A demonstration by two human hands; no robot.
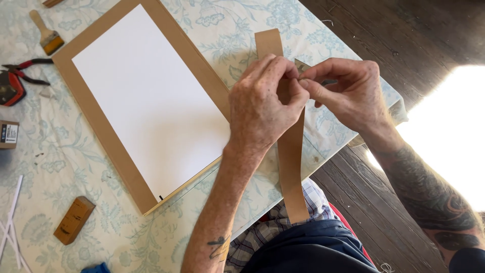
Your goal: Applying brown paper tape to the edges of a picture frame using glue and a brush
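Both hands are working on a long brown paper strip (292, 167) that is running from the flowered tablecloth (212, 30) down over the table edge toward the person's lap. The left hand (262, 108) is pinching the strip near its upper part, fingers closed on it. The right hand (343, 91) is meeting it, thumb and forefinger pressed together on a small pale edge (301, 65) beside the strip; it is probably a corner or backing being peeled or folded, but the fingers are hiding too much to be sure.

Judging by how things are lying, the work seems to be in its early or middle part. The white board (151, 101) is sitting in its brown frame (101, 131) just left of the hands, and only this 1 strip is being handled; it is not yet lying on the frame.

A brush (46, 34), red-handled pliers (25, 71), a small box (8, 134), a brown block (74, 220) and white slivers (11, 232) are resting well apart, untouched.
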